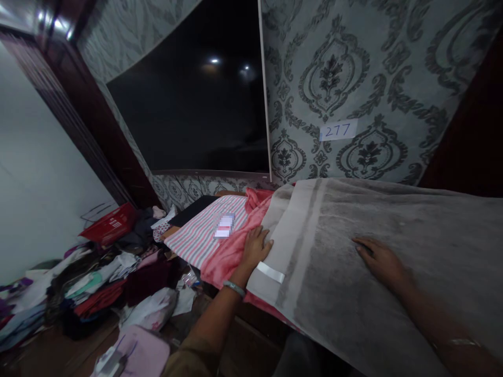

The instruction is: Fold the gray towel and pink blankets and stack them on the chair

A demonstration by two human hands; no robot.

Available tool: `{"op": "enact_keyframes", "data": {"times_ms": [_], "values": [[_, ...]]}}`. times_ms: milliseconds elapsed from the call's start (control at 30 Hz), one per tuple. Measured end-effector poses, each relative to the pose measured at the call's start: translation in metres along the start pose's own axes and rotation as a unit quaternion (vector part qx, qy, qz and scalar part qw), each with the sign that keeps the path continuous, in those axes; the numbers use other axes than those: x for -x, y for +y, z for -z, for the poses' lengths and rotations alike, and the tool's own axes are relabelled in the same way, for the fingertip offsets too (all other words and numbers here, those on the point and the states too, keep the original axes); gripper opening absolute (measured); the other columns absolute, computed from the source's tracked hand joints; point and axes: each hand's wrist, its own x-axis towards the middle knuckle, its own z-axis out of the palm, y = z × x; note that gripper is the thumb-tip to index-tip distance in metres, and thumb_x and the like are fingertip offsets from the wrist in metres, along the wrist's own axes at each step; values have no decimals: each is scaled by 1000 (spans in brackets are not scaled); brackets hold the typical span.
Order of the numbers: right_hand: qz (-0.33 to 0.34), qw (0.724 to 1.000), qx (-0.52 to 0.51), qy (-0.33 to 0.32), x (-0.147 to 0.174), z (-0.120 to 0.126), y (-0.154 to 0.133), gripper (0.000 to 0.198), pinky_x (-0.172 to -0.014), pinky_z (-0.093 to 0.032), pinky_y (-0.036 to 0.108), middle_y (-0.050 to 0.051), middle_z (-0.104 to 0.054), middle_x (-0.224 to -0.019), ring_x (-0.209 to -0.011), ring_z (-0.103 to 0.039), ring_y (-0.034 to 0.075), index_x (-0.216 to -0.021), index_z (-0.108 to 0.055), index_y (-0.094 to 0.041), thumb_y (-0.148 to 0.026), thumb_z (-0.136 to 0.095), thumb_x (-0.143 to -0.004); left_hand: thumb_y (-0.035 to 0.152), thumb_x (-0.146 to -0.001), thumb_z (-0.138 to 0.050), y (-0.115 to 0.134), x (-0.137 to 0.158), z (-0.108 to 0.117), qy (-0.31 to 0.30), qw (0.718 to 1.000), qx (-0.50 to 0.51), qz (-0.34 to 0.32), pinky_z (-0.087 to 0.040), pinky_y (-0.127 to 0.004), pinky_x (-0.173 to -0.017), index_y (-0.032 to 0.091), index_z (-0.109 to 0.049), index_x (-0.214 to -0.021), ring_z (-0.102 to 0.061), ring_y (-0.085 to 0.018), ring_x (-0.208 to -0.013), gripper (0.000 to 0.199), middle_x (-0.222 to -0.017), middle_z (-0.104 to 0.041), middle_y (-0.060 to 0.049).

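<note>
A large grey towel (346, 293) lies spread over the surface before me, with a pale band along its left end and a small white label (271, 272) near that edge. My left hand (257, 246) rests at the towel's left edge, where it meets the pink cloth (223, 261), its fingers stretched out. On the middle of the towel lies my right hand (380, 259), fingers extended and slightly bent, pressing on the fabric. Neither hand appears to grip anything. Under the towel and to its left is the pink cloth, beside a striped pink, white and grey cloth (196, 238).
A phone (225, 226) with a lit, blurred screen lies on the striped cloth. Heaps of clothes (98, 283) and a red basket (110, 222) cover the floor at left, near a pink stool-like item (145, 351). A large television (196, 104) hangs on the patterned wall behind.
</note>
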Motion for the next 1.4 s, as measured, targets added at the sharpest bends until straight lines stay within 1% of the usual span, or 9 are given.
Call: {"op": "enact_keyframes", "data": {"times_ms": [167,300,667,767,833,967,1067,1200,1400], "values": [[4,1000,9,0,0,0,0,45,-104,-49,52,12,-72,-116,-114,-65,30,-107,-72,-20,-44,-40,-87,42,-97,-53,1,1,-2,7,1000,9,2,-34,-49,-119,22,-61,-136,-46,-27,-140,44,-149,-54,-12],[2,1000,19,-7,-2,1,-3,46,-104,-50,49,13,-72,-119,-114,-66,29,-109,-72,-19,-43,-40,-88,42,-97,-53,0,1,-2,13,1000,16,2,-35,-48,-119,21,-62,-134,-47,-27,-139,44,-149,-54,-12],[7,995,83,-62,-10,3,-9,45,-105,-50,48,14,-72,-121,-116,-67,29,-109,-75,-16,-32,-39,-88,33,-94,-57,1,-2,-2,10,1000,21,10,-34,-47,-119,20,-64,-133,-49,-27,-137,42,-147,-56,-12],[-3,987,120,-103,-15,4,-23,42,-104,-51,49,16,-72,-121,-116,-67,31,-109,-75,-15,-31,-43,-87,32,-94,-57,1,-3,-1,12,1000,24,11,-35,-49,-118,19,-64,-132,-50,-28,-136,41,-146,-56,-13],[-4,983,140,-119,-11,2,-40,45,-105,-50,49,16,-70,-126,-120,-65,31,-116,-74,-15,-36,-42,-90,32,-93,-58,1,-4,0,13,999,28,11,-36,-49,-118,19,-65,-132,-50,-29,-136,41,-146,-57,-14],[18,978,173,-115,15,-9,-79,53,-107,-45,56,12,-56,-147,-133,-54,33,-137,-62,-23,-43,-35,-97,31,-92,-59,1,-5,2,12,999,32,7,-36,-50,-118,21,-66,-129,-51,-29,-135,39,-145,-58,-13],[38,973,194,-117,36,-13,-99,56,-112,-38,61,11,-49,-154,-141,-45,34,-147,-52,-25,-44,-33,-98,31,-92,-58,1,-6,3,9,999,33,6,-36,-51,-118,22,-66,-130,-51,-28,-135,39,-145,-58,-11],[31,972,201,-114,45,-9,-110,57,-116,-33,59,12,-47,-156,-144,-42,32,-150,-50,-23,-43,-32,-100,30,-92,-58,0,-8,2,4,999,34,6,-36,-51,-118,22,-65,-131,-50,-29,-137,40,-147,-56,-11],[23,975,192,-112,44,-7,-108,56,-118,-30,57,10,-45,-157,-145,-40,30,-150,-49,-25,-44,-33,-100,32,-92,-58,-3,-9,-5,11,999,32,3,-35,-50,-119,19,-65,-130,-48,-30,-138,41,-148,-55,-14]]}}
